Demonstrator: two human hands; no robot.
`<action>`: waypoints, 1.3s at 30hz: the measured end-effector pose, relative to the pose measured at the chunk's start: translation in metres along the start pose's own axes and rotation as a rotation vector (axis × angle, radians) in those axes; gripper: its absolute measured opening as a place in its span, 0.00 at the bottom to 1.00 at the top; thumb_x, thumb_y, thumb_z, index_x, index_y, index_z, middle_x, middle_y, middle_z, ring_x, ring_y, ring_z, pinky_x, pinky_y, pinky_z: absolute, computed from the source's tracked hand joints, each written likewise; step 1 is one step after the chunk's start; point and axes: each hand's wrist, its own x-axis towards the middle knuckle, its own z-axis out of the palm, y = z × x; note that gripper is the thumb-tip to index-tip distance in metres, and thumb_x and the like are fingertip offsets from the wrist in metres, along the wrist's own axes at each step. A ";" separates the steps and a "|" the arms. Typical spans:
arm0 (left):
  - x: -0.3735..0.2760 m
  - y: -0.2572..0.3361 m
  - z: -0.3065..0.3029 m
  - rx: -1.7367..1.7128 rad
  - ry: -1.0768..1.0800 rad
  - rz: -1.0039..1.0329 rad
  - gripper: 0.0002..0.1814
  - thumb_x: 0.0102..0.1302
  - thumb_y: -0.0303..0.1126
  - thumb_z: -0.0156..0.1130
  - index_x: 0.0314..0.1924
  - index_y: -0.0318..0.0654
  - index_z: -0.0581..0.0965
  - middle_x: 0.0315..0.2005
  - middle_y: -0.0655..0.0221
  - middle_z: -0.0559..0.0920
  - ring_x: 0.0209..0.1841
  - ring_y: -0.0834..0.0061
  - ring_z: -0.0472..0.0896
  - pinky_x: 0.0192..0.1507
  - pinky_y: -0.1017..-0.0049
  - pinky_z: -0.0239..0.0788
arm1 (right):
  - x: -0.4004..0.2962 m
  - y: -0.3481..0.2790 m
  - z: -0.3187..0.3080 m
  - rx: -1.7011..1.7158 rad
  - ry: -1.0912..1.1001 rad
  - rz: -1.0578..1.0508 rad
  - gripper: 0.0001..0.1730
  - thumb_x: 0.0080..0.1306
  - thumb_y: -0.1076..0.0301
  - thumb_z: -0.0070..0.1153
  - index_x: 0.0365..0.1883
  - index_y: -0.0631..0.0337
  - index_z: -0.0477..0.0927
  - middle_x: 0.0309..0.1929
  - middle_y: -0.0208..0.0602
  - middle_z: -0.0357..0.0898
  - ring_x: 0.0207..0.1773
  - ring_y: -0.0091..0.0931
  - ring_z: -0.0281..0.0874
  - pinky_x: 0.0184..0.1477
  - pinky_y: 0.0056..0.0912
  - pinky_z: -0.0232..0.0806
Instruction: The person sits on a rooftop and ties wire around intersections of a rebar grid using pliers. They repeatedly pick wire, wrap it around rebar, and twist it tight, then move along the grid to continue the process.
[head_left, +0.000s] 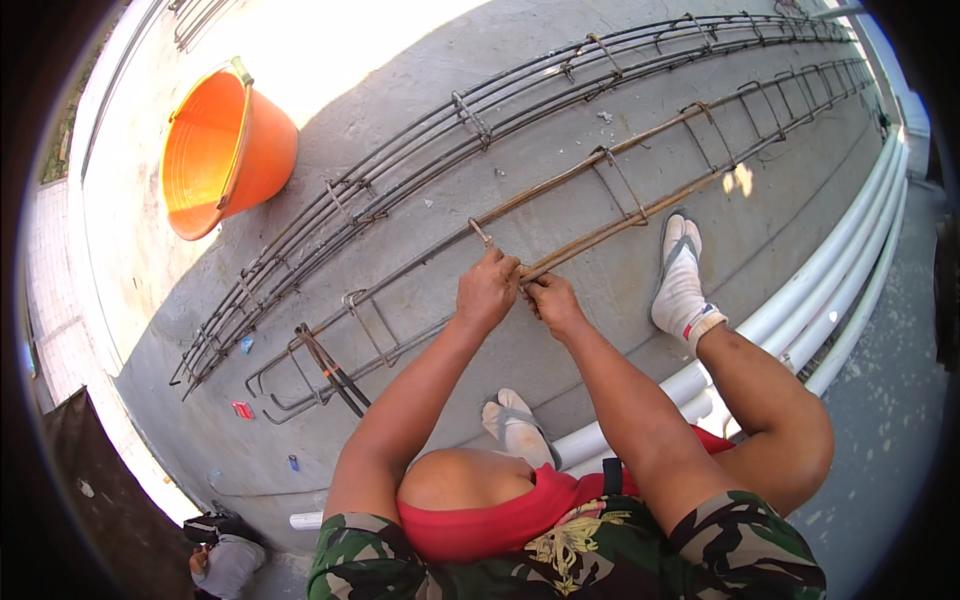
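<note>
A long, narrow rebar cage of rusty bars and wire-thin stirrups lies across the concrete floor before me. My left hand closes around a steel stirrup between the cage's two long sides. Beside it, my right hand pinches the near-side rebar where the stirrup meets it; the fingers hide the joint, so any tie wire there cannot be made out. Tower pincers with dark handles and orange marks rest on the cage's left end, partly behind my left forearm.
A second rebar cage runs alongside, farther off. An orange bucket lies tipped at upper left. White plastic pipes stretch behind my sandalled feet. A small red packet lies on the floor. Another person is at lower left.
</note>
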 end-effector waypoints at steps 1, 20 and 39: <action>0.000 0.000 0.001 -0.020 0.016 -0.002 0.06 0.64 0.33 0.63 0.37 0.40 0.81 0.32 0.62 0.79 0.33 0.57 0.81 0.33 0.63 0.71 | -0.004 -0.005 0.001 0.014 -0.001 0.011 0.08 0.69 0.68 0.55 0.35 0.63 0.80 0.25 0.28 0.77 0.23 0.18 0.71 0.22 0.21 0.60; -0.013 0.002 -0.009 -0.467 -0.114 -0.264 0.07 0.66 0.27 0.58 0.41 0.33 0.78 0.26 0.55 0.83 0.28 0.66 0.83 0.33 0.69 0.73 | -0.019 0.015 0.009 -0.777 0.203 -0.576 0.11 0.64 0.72 0.51 0.40 0.64 0.83 0.35 0.55 0.80 0.42 0.51 0.78 0.45 0.50 0.70; -0.060 -0.010 -0.018 -0.233 -0.045 0.141 0.07 0.59 0.24 0.62 0.39 0.38 0.79 0.36 0.61 0.84 0.44 0.58 0.81 0.49 0.61 0.70 | -0.025 -0.039 -0.011 -0.659 -0.187 -0.094 0.19 0.65 0.58 0.56 0.42 0.66 0.84 0.27 0.48 0.80 0.29 0.34 0.77 0.37 0.39 0.69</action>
